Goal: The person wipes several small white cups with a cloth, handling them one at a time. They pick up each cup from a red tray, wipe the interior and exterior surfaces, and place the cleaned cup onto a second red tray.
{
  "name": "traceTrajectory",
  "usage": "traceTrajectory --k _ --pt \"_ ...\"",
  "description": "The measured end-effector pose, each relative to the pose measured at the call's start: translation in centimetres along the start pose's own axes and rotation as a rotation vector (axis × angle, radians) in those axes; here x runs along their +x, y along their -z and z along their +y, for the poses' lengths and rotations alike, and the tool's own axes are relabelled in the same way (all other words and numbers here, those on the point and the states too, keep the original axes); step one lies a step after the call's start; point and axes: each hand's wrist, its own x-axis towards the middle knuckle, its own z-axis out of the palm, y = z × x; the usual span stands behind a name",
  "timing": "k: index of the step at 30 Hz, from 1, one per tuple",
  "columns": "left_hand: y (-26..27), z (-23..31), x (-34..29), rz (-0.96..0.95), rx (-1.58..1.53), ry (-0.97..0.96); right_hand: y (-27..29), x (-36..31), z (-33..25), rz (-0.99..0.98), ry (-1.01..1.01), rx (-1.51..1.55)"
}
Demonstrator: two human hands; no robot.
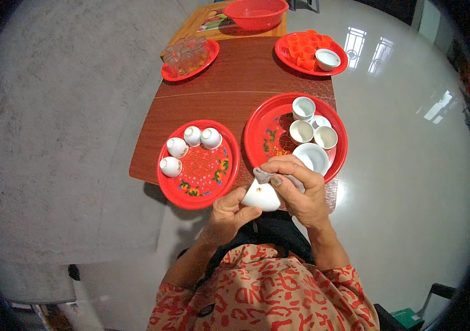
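Shirt, hands at white cup — contents unclear

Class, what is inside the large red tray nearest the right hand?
The tray holds white cups and a wider white bowl. The right hand covers part of the tray's near side; anything beneath cannot be seen.

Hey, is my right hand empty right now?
No, the right hand holds a greyish cloth against the white vessel.

The cups are white, the cloth grey, the nearer trays flowered red.
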Motion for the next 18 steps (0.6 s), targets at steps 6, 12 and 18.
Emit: traceTrajectory --k 6,12,18 --pt "-0.9 -0.2 1.7 0.09 -0.361 -0.069 -1.9 -1.0 1.8 0.165 0.436 -0.52" --pt "-0.9 -0.7 1.9 0.124 -0.704 0.054 -1.9 -1.6 3.4 0.218 0.558 -0.512" --pt "-0.3 0.1 1.9 0.132 -0.784 0.052 -1.0 -2.8 3.2 0.123 0.439 -0.346"
